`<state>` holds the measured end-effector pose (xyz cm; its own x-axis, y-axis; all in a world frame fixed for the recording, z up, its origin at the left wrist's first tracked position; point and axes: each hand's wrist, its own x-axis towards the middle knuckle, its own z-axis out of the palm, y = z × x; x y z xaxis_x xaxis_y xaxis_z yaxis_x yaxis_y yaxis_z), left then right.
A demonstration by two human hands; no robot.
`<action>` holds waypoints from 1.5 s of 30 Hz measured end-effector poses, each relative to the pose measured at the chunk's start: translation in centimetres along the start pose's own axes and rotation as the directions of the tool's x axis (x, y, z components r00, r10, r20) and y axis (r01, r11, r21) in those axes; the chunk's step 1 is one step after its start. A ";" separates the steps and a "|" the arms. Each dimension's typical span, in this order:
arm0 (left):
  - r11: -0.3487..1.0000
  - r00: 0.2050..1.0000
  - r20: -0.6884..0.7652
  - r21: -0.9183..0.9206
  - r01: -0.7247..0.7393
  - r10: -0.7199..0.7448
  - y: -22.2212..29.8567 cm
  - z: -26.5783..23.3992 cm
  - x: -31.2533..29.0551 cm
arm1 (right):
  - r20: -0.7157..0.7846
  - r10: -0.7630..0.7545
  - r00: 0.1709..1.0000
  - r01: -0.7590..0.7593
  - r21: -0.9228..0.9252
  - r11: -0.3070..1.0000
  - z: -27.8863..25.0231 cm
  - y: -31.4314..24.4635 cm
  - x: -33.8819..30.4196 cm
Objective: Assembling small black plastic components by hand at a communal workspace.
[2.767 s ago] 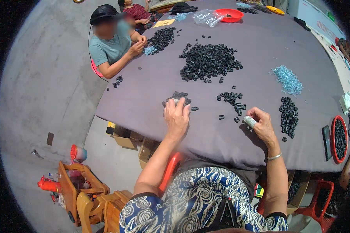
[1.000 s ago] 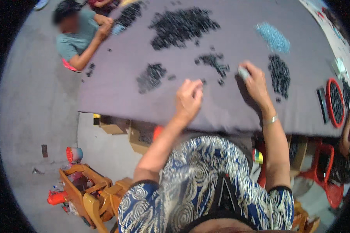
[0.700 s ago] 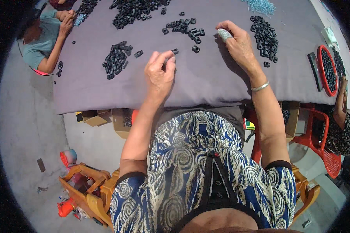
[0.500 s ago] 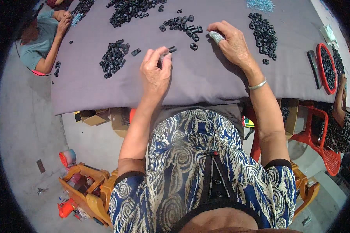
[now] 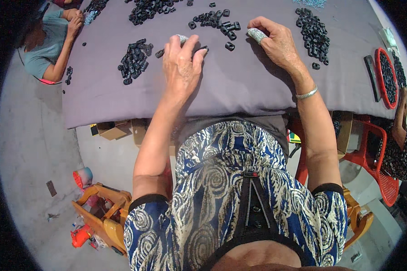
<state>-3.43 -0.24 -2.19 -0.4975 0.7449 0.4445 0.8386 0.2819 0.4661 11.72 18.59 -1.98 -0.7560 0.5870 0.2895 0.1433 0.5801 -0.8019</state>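
Note:
My left hand [image 5: 181, 67] is over the grey cloth-covered table [image 5: 95, 99], palm down, its fingers apart. A small black plastic piece [image 5: 204, 48] lies beside its thumb tip, partly hidden; another black piece [image 5: 159, 53] shows at its other side. A pale wrap covers one of its fingertips. My right hand [image 5: 278, 47] has a silvery-wrapped thumb, with the index finger curled toward its tip; whether anything sits between them is hidden. Beside it lie a loose black piece [image 5: 229, 46] and a small group of black pieces [image 5: 211, 19].
More black pieces form piles at the left [image 5: 133, 63], at the far side [image 5: 149, 10] and at the right [image 5: 312, 34]. A red basket [image 5: 379, 56] of pieces and a dark tray [image 5: 371, 79] lie at the right edge. Co-workers sit at left [image 5: 54, 43] and right.
My left hand has moved forward over the table and now partly covers the pieces beside it. My right hand has shifted slightly right and forward, its fingers still curled. The view has shifted a little.

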 end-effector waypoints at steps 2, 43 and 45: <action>0.991 0.994 0.048 0.091 -0.098 0.094 0.1 0.2 0.4 | 0.000 0.015 1.000 -0.015 0.001 1.000 0.0 -0.3 -0.1; 0.007 0.764 0.518 -0.826 0.564 -0.385 6.2 2.1 1.9 | -0.111 -0.354 0.929 0.347 -0.076 0.935 2.6 -2.7 -1.2; 0.014 0.769 0.512 -0.829 0.559 -0.382 6.2 2.3 2.0 | -0.121 -0.335 0.934 0.329 -0.073 0.942 2.6 -2.9 -1.4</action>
<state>1.31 4.40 -0.16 -0.5895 0.7750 -0.2280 -0.4505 -0.0811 0.8891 10.67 14.62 -1.36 -0.6768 0.4224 0.6029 -0.0670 0.7802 -0.6219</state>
